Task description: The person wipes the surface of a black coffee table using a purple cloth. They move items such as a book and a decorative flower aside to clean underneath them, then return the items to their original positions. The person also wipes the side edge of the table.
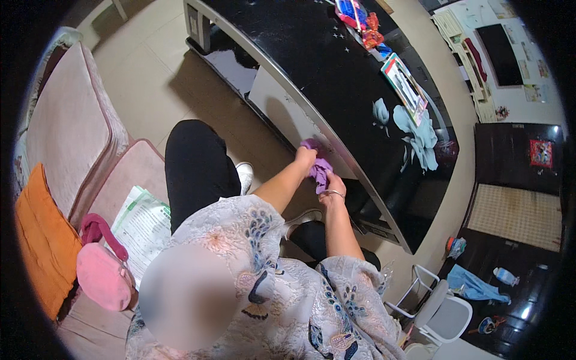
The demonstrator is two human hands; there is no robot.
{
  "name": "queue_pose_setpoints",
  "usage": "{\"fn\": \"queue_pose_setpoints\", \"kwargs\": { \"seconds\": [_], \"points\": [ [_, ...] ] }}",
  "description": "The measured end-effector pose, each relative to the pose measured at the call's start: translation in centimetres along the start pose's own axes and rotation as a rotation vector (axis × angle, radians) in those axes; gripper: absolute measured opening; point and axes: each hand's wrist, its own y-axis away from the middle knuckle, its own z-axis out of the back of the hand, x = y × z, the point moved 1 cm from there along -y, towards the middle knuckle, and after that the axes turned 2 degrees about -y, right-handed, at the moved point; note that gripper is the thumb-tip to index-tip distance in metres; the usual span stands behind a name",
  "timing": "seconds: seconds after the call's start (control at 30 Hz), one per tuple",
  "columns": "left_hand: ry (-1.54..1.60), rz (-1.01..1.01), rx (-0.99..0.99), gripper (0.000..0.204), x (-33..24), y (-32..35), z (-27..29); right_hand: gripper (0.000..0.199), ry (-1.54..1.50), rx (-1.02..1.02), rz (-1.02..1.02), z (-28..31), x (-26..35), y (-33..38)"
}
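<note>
A crumpled purple cloth [321,170] is in both my hands, beside the pale side panel [277,107] under the edge of a glossy black table [294,48]. My left hand [306,158] has its fingers closed on the upper part of the cloth. Slightly lower and to the right, my right hand [333,188], with a bracelet at the wrist, grips the cloth's lower part. The two hands are close together, below the level of the tabletop. Some of my fingers are hidden by the cloth and by the hands themselves.
On the tabletop lie a flat framed board [405,89] and colourful packets [363,25]. To the left, a pink sofa [72,126] bears an orange cushion [45,234], a pink pouch [103,276] and papers [141,225]. A white chair [441,312] stands at lower right.
</note>
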Motion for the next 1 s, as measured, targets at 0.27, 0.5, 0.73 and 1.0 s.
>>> {"fn": "queue_pose_setpoints", "kwargs": {
  "seconds": [0.27, 0.5, 0.73, 1.0],
  "points": [
    [0.784, 0.136, 0.285, 0.031, -1.2, 1.5, -0.2, 0.015, -0.268, 0.297, 0.034, -1.7, 2.3, 0.2],
    [0.78, -0.154, 0.16, 0.024, -7.8, -4.6, 4.9, 0.018, -0.135, 0.242, -0.436, -11.6, 0.4, -6.5],
    [0.537, -0.45, -0.056, 0.024, -13.3, -7.0, 6.6, 0.029, 0.017, 0.279, -0.237, -21.6, 1.0, -5.5],
    [0.554, -0.045, -0.232, 0.047, -2.3, -14.5, 9.4, 0.048, 0.119, 0.193, -0.223, -18.2, -3.0, -5.9]
  ]
}}
